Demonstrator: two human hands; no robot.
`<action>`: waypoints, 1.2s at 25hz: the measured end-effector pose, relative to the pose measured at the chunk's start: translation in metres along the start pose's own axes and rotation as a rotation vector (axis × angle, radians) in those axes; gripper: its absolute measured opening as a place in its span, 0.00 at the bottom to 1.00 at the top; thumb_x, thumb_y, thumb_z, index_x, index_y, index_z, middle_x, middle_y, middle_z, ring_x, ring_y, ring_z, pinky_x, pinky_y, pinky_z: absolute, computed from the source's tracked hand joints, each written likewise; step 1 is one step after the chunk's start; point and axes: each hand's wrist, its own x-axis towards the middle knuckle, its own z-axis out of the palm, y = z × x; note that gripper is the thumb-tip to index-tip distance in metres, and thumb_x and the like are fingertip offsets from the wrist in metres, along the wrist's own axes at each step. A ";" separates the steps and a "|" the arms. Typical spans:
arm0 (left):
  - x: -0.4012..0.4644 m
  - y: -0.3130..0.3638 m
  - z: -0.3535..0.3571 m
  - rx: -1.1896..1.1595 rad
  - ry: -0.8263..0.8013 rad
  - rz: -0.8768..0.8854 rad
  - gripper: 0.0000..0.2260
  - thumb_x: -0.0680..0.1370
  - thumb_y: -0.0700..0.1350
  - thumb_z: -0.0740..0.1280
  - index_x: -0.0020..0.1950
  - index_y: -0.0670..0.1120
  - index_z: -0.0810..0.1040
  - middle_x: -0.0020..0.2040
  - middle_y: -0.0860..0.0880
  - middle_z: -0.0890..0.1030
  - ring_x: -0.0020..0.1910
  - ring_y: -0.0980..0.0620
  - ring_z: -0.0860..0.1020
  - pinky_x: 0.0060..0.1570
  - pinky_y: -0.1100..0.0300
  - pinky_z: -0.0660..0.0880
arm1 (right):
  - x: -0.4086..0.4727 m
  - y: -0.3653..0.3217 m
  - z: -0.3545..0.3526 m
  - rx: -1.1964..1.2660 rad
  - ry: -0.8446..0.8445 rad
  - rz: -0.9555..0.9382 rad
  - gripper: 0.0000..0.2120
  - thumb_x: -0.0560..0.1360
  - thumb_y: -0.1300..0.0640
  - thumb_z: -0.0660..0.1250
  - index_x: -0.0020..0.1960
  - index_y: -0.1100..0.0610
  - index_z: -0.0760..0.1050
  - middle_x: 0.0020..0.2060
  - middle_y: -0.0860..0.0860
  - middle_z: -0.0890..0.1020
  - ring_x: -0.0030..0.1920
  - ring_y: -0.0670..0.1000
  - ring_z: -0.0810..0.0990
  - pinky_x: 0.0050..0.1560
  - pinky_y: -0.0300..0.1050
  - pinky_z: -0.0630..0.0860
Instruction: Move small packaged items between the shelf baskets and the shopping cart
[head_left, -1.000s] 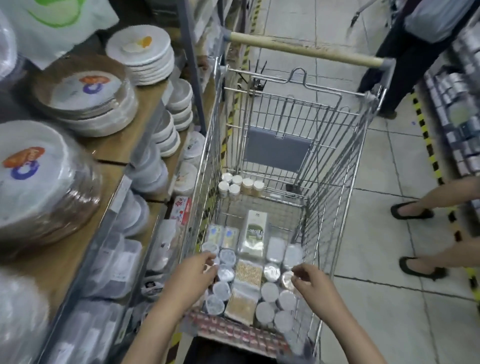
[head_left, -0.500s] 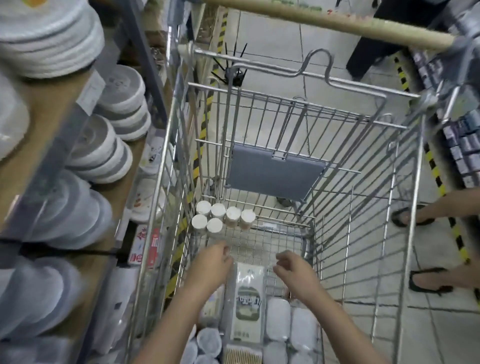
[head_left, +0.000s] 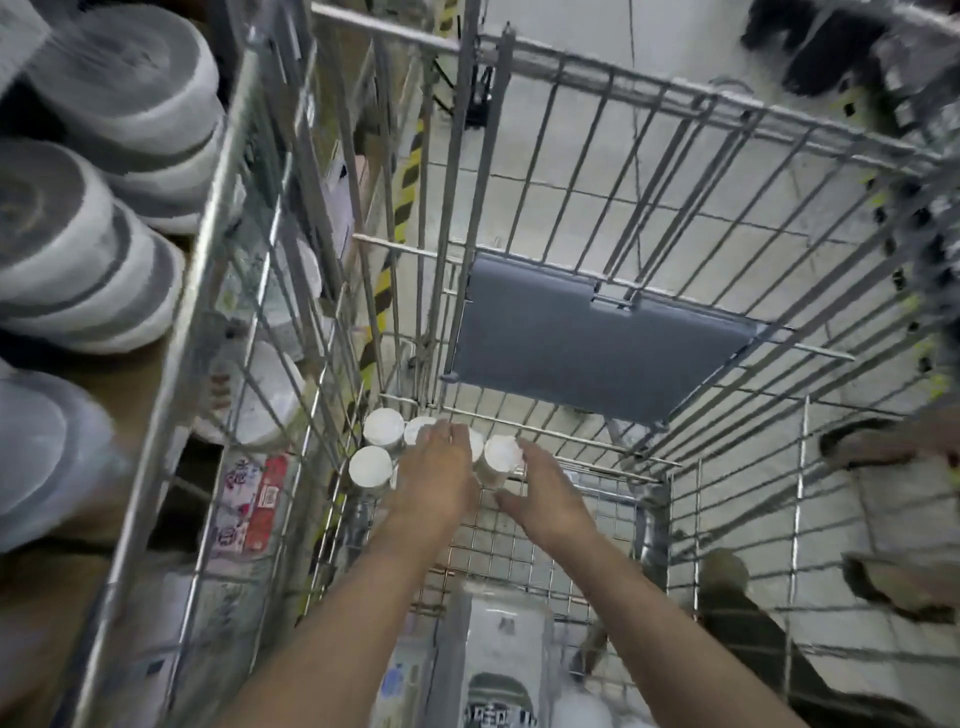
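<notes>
1. head view, progress: the shopping cart (head_left: 587, 218) already holds goods, so loading looks partly done; whether these go out or stay, i cannot tell.
2. head view, hands: left hand (head_left: 439, 475) lies over the white-lidded jars (head_left: 383, 427), fingers straight, grasping nothing visible. right hand (head_left: 548, 496) is released, just beside the jars.
3. head view, count: four jar lids show at the cart's far end; more may be hidden. one white packet (head_left: 501, 649) at the cart's near end.

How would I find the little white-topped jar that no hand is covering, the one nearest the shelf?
Look inside the wire cart, at its far end below the grey flap. A cluster of white-lidded jars stands there by both hands. The jar is the front left one, fully uncovered, closest to the cart's shelf-side wall.
</notes>
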 end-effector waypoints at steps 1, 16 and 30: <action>0.006 -0.002 0.005 0.004 0.005 -0.008 0.25 0.75 0.44 0.65 0.71 0.44 0.63 0.68 0.46 0.67 0.67 0.46 0.65 0.62 0.53 0.65 | 0.008 0.000 0.005 0.016 0.012 0.000 0.24 0.75 0.51 0.67 0.69 0.50 0.64 0.60 0.48 0.73 0.62 0.51 0.72 0.57 0.46 0.70; -0.002 -0.016 0.016 -0.018 0.255 0.147 0.21 0.71 0.45 0.72 0.63 0.46 0.74 0.58 0.49 0.78 0.67 0.48 0.70 0.72 0.52 0.36 | -0.002 0.017 0.009 0.154 0.148 0.014 0.18 0.71 0.48 0.73 0.56 0.46 0.70 0.46 0.42 0.78 0.44 0.44 0.75 0.38 0.37 0.70; -0.207 0.029 -0.073 -1.000 0.300 -0.097 0.24 0.64 0.37 0.79 0.49 0.58 0.73 0.50 0.53 0.78 0.48 0.56 0.77 0.47 0.60 0.75 | -0.198 0.010 -0.079 0.482 0.191 -0.056 0.22 0.67 0.57 0.77 0.56 0.45 0.74 0.51 0.44 0.81 0.51 0.45 0.79 0.53 0.44 0.78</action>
